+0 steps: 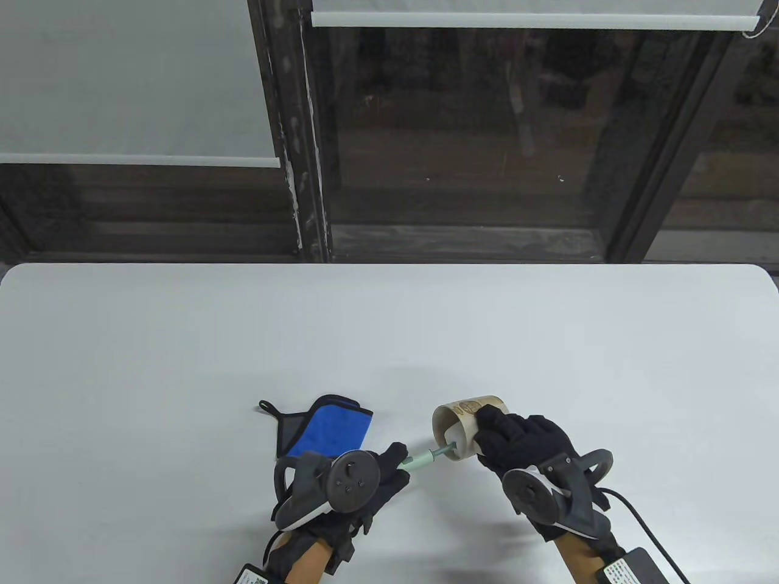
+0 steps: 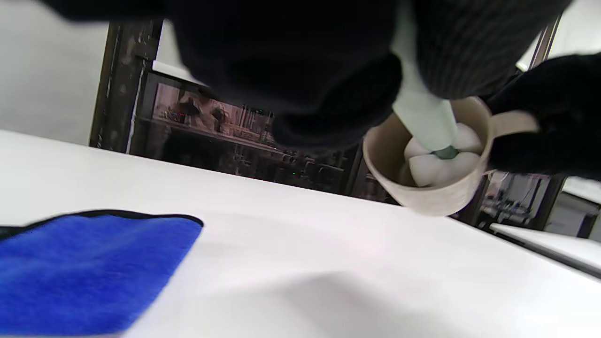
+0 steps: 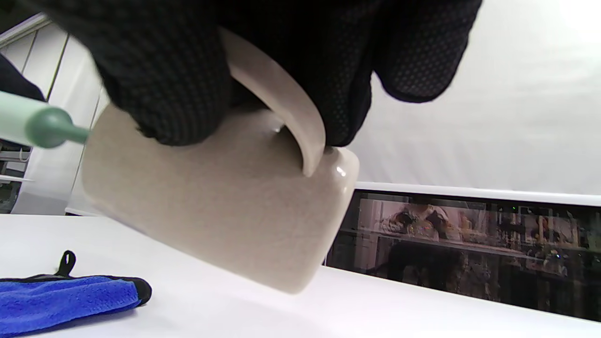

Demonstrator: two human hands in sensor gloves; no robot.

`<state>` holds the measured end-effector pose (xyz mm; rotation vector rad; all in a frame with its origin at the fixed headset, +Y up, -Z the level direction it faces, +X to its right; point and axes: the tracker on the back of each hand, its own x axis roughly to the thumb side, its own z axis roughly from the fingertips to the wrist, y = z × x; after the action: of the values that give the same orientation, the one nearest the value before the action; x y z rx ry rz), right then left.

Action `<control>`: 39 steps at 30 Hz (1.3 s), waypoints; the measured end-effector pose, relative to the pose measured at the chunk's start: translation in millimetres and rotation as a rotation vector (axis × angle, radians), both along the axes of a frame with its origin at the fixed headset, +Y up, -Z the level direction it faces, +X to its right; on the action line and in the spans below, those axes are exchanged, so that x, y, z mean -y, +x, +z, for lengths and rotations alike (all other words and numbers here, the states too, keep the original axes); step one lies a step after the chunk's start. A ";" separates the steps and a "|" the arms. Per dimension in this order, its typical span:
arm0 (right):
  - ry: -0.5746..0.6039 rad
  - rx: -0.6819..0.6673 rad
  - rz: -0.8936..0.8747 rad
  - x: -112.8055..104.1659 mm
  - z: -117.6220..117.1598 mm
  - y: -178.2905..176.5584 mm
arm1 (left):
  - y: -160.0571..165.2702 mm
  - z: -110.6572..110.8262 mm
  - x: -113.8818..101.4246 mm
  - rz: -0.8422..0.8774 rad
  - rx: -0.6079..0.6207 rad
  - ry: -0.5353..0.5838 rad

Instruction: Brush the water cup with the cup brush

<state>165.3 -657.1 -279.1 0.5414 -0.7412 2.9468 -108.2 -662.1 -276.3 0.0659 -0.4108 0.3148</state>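
A beige ceramic cup [image 1: 464, 426] is held tilted above the table, its mouth facing left. My right hand [image 1: 517, 441] grips it by the handle [image 3: 281, 108], fingers through the loop. My left hand [image 1: 380, 471] grips the pale green handle of the cup brush [image 1: 423, 460]. The brush's white sponge head [image 2: 439, 162] sits inside the cup [image 2: 429, 155], near its bottom. In the right wrist view the cup's outer wall [image 3: 220, 206] fills the middle and the brush shaft [image 3: 42, 126] enters from the left.
A blue cloth with black trim and a hanging loop [image 1: 322, 429] lies on the white table [image 1: 389, 328] just left of the hands; it also shows in the left wrist view [image 2: 89, 270] and the right wrist view [image 3: 61, 298]. A dark window frame stands behind the table's far edge.
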 end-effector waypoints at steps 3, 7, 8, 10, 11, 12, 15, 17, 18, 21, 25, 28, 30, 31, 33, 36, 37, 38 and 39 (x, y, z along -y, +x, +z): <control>-0.016 0.009 0.007 1.5 -1.5 -1.5 | -2.8 2.5 -5.0 0.020 -0.034 0.050; -0.037 -0.031 0.013 -0.5 1.6 -5.8 | -12.0 -3.6 -3.5 -0.002 -0.144 0.076; -0.035 -0.045 -0.002 -1.5 3.4 -6.6 | -14.1 -6.5 -2.0 -0.018 -0.163 0.066; -0.015 -0.056 -0.003 -3.2 6.9 -8.6 | -16.0 -11.5 4.5 -0.029 -0.167 0.001; 0.006 -0.055 0.017 -4.1 8.3 -9.3 | -15.8 -13.1 6.1 -0.028 -0.165 -0.003; 0.022 -0.050 0.023 -5.3 8.9 -8.8 | -14.2 -14.2 7.8 -0.031 -0.147 -0.037; 0.023 -0.035 -0.008 -6.7 7.9 -4.3 | -6.9 -11.4 8.5 -0.062 -0.108 -0.023; 0.031 -0.017 -0.006 -7.6 6.8 -1.1 | -0.2 -6.1 5.2 -0.073 -0.055 -0.004; 0.033 -0.010 -0.005 -7.7 5.9 0.2 | 0.9 -3.2 3.4 -0.067 -0.052 0.011; 0.001 0.001 -0.018 -4.2 2.4 4.5 | -0.9 3.0 -2.4 -0.031 -0.028 0.006; 0.002 0.023 -0.020 -5.4 0.8 9.1 | -14.0 4.4 -7.5 0.011 -0.041 0.018; -0.003 0.042 -0.065 -7.4 -1.1 17.4 | -22.6 5.1 -11.5 0.059 -0.055 0.007; -0.005 0.063 -0.090 -8.8 -2.5 26.6 | -27.4 6.2 -15.3 0.076 -0.059 0.008; -0.007 0.070 -0.098 -9.1 -3.1 29.5 | -29.1 6.5 -16.4 0.090 -0.061 0.008; -0.011 0.086 -0.122 -10.0 -4.7 37.2 | -34.6 7.0 -19.8 0.136 -0.069 0.008; -0.025 0.112 -0.162 -9.6 -8.0 47.7 | -41.3 1.9 -24.3 0.198 -0.109 0.010; -0.030 0.123 -0.176 -9.4 -9.5 51.1 | -42.0 -1.9 -24.1 0.214 -0.135 -0.001; -0.033 0.128 -0.183 -9.2 -10.1 52.8 | -41.6 -5.1 -23.3 0.208 -0.157 -0.018; -0.037 0.139 -0.202 -9.0 -11.3 56.5 | -39.9 -9.5 -21.9 0.186 -0.181 -0.041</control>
<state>221.7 -648.1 -290.5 0.2449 -0.7056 2.8240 -148.1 -640.3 -285.8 0.0922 -0.2185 0.4961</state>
